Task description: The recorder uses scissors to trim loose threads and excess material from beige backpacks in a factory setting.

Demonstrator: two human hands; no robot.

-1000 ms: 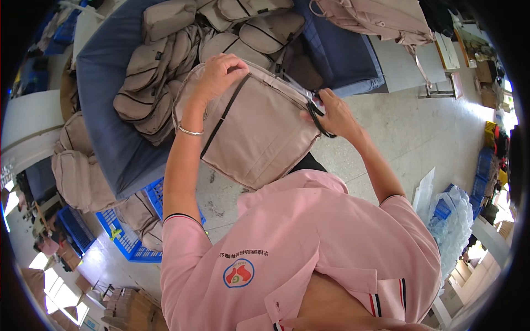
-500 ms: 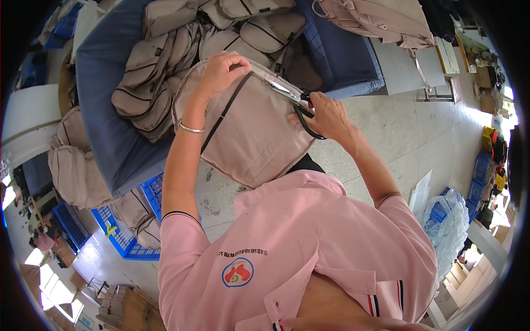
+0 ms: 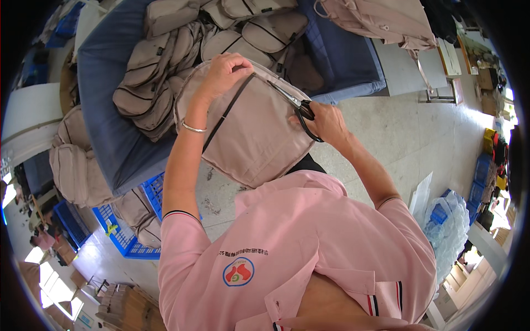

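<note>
Table (image 3: 105, 127): a wide blue-covered table stretches across the far side, piled with finished beige bags (image 3: 160, 83) that overlap one another in loose rows.
Floor: pale concrete, with blue plastic crates (image 3: 130, 237) tucked beside and under the table edge, more beige bags resting on them.
Bag in hand (image 3: 254, 132): a beige bag with a black zip line is held up flat between the person and the table, its top edge near the pile.
What changed: over the last second the scissors have slid along the bag's upper right edge toward the top and the right hand has followed, which reads to me as trimming that seam bit by bit.
Left hand (image 3: 223, 71): its fingers (image 3: 240, 62) are curled closed over the bag's top rim, pinching the fabric to keep it taut.
Right hand (image 3: 326, 124): its fingers are through the black loops of the scissors, wrapped closed around them.
Scissors (image 3: 292, 102): blades lie against the bag's edge, almost together, pointing up-left.
</note>
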